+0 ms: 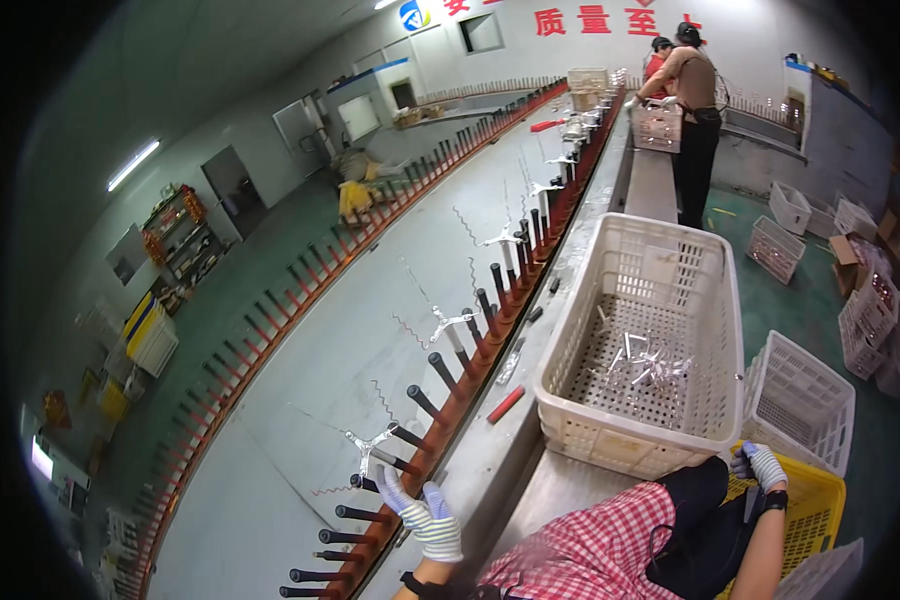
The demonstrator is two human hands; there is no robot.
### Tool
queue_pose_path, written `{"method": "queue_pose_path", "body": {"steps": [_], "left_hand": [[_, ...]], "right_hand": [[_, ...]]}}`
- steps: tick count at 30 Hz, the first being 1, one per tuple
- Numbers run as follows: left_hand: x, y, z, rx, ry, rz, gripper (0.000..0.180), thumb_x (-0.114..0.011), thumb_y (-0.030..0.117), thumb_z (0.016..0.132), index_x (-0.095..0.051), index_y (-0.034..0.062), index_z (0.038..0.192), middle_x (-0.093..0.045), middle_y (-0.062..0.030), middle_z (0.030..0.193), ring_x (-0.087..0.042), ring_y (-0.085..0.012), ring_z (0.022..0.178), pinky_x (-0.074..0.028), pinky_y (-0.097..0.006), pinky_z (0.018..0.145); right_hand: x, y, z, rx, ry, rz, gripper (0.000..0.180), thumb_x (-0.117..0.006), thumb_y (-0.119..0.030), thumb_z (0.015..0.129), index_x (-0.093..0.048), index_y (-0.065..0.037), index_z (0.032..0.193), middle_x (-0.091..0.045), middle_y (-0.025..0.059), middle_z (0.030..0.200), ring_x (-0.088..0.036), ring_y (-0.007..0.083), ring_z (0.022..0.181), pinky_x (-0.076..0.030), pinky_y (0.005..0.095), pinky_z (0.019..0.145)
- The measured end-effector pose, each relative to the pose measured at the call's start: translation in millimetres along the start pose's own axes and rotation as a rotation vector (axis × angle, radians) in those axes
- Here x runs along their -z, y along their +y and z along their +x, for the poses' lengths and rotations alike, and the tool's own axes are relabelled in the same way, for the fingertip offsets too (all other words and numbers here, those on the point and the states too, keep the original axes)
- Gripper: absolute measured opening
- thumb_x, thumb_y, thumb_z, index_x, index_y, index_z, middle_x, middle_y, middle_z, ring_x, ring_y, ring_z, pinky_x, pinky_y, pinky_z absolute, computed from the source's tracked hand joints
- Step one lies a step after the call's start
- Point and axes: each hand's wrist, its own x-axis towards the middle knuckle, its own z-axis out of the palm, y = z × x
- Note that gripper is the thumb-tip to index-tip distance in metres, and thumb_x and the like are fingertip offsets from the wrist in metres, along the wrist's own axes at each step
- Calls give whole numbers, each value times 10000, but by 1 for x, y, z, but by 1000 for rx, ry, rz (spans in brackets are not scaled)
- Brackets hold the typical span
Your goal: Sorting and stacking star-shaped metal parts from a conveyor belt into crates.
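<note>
Left hand (430, 527): one, in a striped white glove, fingers parted, grasping nothing, beside black-capped red pegs (444, 372).
Right hand (762, 467): one, at a yellow plastic crate (820, 500), cut off; grip cannot be told.
Silver three-armed pieces (368, 441): three clear along the right peg row; farther ones blurred.
White perforated crate (615, 452): one large, right; small silver pieces (645, 365) inside, too jumbled to count.

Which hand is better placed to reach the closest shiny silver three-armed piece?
Probably the person's left hand, in a striped white glove: it is close beside that shiny silver three-armed piece. The right hand is on the body's other side, near the yellow plastic crate.
</note>
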Motion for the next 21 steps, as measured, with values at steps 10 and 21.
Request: {"method": "queue_pose_path", "body": {"steps": [10,21], "left_hand": [[58,-2,65,130,322,-55,314,-414,64,859,-460,-67,1141,-522,-180,1118,-515,-252,957,-386,-335,877],[-32,9,46,336,17,-477,402,-462,151,909,-402,-61,1245,-427,-190,1284,-394,-260,1195,-263,-327,1020]], "right_hand": [[-4,-4,-1,-17,11,-66,395,-457,-408,875,-554,-29,820,-629,133,700,-598,217,510,-508,315,489],[-2,-2,-8,1,-3,-43,381,-424,-384,890,-551,-29,840,-635,127,707,-610,219,538,-503,318,500]]}}
